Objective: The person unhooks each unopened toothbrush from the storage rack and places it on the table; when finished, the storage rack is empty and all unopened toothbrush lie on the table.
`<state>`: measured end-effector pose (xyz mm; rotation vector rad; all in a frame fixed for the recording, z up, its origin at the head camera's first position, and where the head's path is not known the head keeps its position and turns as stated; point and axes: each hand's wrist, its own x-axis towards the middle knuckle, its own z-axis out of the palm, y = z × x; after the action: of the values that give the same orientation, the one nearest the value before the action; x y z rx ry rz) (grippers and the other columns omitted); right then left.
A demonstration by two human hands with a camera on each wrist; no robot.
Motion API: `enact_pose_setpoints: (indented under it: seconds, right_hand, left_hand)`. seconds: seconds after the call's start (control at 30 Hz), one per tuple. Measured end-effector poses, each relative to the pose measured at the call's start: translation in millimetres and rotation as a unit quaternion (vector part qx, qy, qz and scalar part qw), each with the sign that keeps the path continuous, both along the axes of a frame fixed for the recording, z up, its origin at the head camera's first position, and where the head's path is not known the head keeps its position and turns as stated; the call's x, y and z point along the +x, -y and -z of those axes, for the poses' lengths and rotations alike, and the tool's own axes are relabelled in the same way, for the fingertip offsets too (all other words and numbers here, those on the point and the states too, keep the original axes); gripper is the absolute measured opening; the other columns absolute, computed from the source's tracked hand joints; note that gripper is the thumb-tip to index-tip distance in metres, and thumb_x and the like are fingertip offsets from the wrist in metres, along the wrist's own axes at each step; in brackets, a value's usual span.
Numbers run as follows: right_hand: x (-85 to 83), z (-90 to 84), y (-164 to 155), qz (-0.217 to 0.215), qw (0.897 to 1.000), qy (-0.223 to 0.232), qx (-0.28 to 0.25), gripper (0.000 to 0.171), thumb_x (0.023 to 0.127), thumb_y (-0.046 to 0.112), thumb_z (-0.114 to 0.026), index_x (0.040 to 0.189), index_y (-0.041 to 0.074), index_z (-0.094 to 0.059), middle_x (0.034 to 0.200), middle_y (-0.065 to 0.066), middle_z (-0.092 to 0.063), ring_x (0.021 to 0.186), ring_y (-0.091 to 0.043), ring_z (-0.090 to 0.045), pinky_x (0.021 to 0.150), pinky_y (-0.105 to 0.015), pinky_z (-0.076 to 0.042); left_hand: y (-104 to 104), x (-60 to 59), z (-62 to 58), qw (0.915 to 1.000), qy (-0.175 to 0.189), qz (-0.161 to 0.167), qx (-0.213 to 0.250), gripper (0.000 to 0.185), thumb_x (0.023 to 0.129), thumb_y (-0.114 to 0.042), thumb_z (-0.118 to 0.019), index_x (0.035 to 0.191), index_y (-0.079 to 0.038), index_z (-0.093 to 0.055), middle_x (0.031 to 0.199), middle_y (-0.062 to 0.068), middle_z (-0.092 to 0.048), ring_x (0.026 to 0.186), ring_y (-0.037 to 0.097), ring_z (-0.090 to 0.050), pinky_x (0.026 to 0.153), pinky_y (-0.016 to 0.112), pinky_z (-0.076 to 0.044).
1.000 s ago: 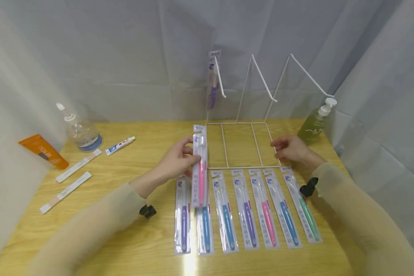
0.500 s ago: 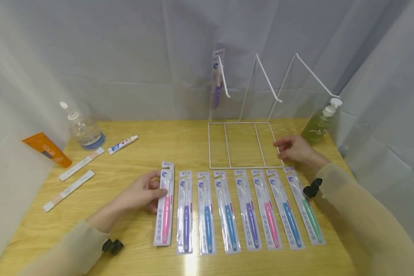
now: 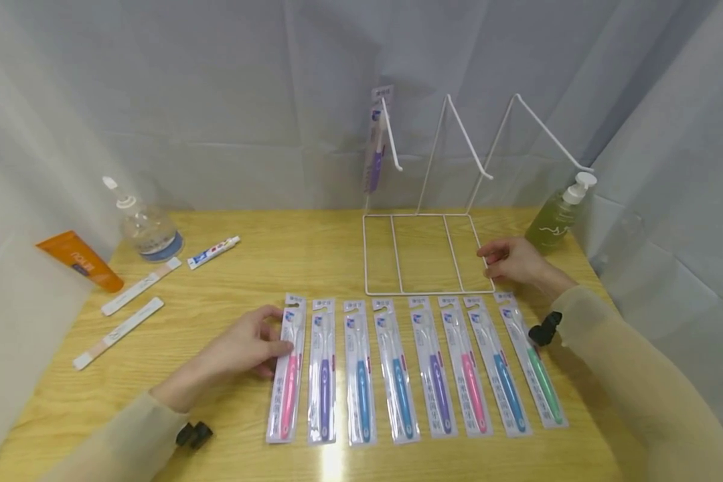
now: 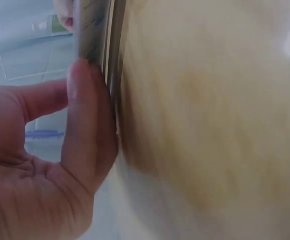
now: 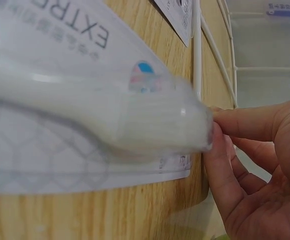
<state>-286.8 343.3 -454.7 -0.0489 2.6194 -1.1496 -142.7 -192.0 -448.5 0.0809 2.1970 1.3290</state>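
Note:
My left hand pinches the left edge of a packaged pink toothbrush, which lies at the left end of a row on the table. In the left wrist view, the thumb and fingers meet at the pack's edge. My right hand grips the right side wire of a white wire rack. A blister pack partly blocks that grip in the right wrist view. From the rack's left hook hangs a packaged purple toothbrush; the other two hooks carry nothing.
Several toothbrush packs, such as a purple one and a green one, lie side by side. At left are an orange tube, a pump bottle, a toothpaste tube and two white strips. A green bottle stands right.
My left hand has carried the pink toothbrush pack from in front of the rack leftward and down to the row's left end. The right hand has stayed at the rack.

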Motion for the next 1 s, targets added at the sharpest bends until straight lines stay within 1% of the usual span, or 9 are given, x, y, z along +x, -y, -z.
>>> enact_pose_setpoints:
  seconds: [0.13,0.23,0.4,0.5,0.6,0.7,0.77,0.87,1.0]
  right_hand:
    - [-0.1,-0.4,0,-0.002,1.0,-0.003,-0.004,0.049,0.09,-0.004,-0.083,0.138,-0.01,-0.07,0.101,-0.007,-0.066,0.083,-0.012,-0.062,0.065,-0.02,-0.063]
    - [0.2,-0.9,0,-0.003,1.0,-0.005,-0.005,0.049,0.09,-0.004,-0.083,0.137,-0.01,-0.07,0.1,-0.006,-0.066,0.083,-0.012,-0.062,0.065,-0.02,-0.063]
    - [1.0,-2.5,0,-0.002,1.0,-0.003,0.0,0.049,0.091,-0.003,-0.083,0.137,-0.01,-0.07,0.1,-0.006,-0.066,0.084,-0.013,-0.061,0.065,-0.02,-0.062]
    - [1.8,-3.4,1,0.0,1.0,0.0,-0.001,0.049,0.091,-0.003,-0.083,0.137,-0.009,-0.07,0.101,-0.007,-0.066,0.084,-0.013,-0.061,0.065,-0.02,-0.063]
    - [2.3,-3.5,2,0.0,1.0,0.003,-0.003,0.049,0.091,-0.003,-0.083,0.137,-0.01,-0.07,0.102,-0.008,-0.066,0.085,-0.013,-0.061,0.065,-0.02,-0.063]
    - [2.1,-3.0,2,0.001,1.0,0.006,-0.002,0.049,0.091,-0.003,-0.083,0.138,-0.009,-0.069,0.104,-0.009,-0.066,0.086,-0.013,-0.062,0.066,-0.02,-0.063]
    - [1.7,-2.5,3,0.001,1.0,0.008,-0.001,0.049,0.091,-0.003,-0.083,0.138,-0.009,-0.069,0.104,-0.009,-0.067,0.086,-0.013,-0.062,0.066,-0.02,-0.063]
    - [1.6,-1.9,3,0.002,1.0,0.009,0.003,0.049,0.091,-0.003,-0.083,0.138,-0.008,-0.07,0.105,-0.009,-0.066,0.087,-0.013,-0.061,0.066,-0.019,-0.063]
    - [2.0,-2.0,3,0.004,1.0,0.008,0.004,0.049,0.092,-0.002,-0.083,0.138,-0.008,-0.07,0.104,-0.008,-0.066,0.086,-0.013,-0.061,0.066,-0.019,-0.062]
  left_hand:
    - [8,-3.8,-11.4,0.9974,-0.023,0.001,-0.069,0.061,0.104,-0.022,-0.078,0.153,0.004,-0.052,0.1,0.015,-0.074,0.075,0.022,-0.074,0.064,0.037,-0.071]
    - [14,-9.9,-18.2,0.9927,-0.05,0.017,-0.108,0.055,0.105,-0.029,-0.078,0.145,0.005,-0.06,0.095,0.013,-0.075,0.07,0.021,-0.073,0.061,0.036,-0.069]
    - [11,-26.1,-28.5,0.9863,-0.103,0.033,-0.125,0.05,0.107,-0.034,-0.076,0.138,0.005,-0.066,0.092,0.012,-0.077,0.067,0.021,-0.072,0.058,0.034,-0.064]
    - [4,-40.3,-34.6,0.9818,-0.137,0.033,-0.127,0.049,0.107,-0.034,-0.074,0.138,0.004,-0.068,0.101,0.015,-0.077,0.07,0.023,-0.073,0.059,0.033,-0.062]
    - [-3,-58.0,-37.0,0.9812,-0.165,0.03,-0.095,0.047,0.107,-0.03,-0.074,0.141,0.002,-0.067,0.112,0.018,-0.077,0.077,0.028,-0.076,0.063,0.037,-0.066]
    - [-10,-77.3,-39.9,0.9824,-0.182,0.02,-0.035,0.046,0.108,-0.025,-0.073,0.147,-0.001,-0.064,0.121,0.021,-0.076,0.093,0.035,-0.079,0.076,0.043,-0.073]
    - [-16,-91.0,-43.4,0.9814,-0.192,0.008,0.001,0.046,0.109,-0.021,-0.073,0.15,-0.003,-0.063,0.126,0.022,-0.075,0.103,0.038,-0.079,0.085,0.046,-0.074]
    - [-30,-113.1,-50.9,0.9737,-0.225,-0.012,0.031,0.045,0.108,-0.018,-0.072,0.15,-0.005,-0.064,0.132,0.021,-0.074,0.11,0.035,-0.078,0.091,0.044,-0.074]
    - [-54,-147.2,-64.7,0.9569,-0.278,-0.04,0.073,0.043,0.108,-0.013,-0.072,0.148,-0.001,-0.066,0.14,0.024,-0.072,0.116,0.031,-0.076,0.091,0.027,-0.071]
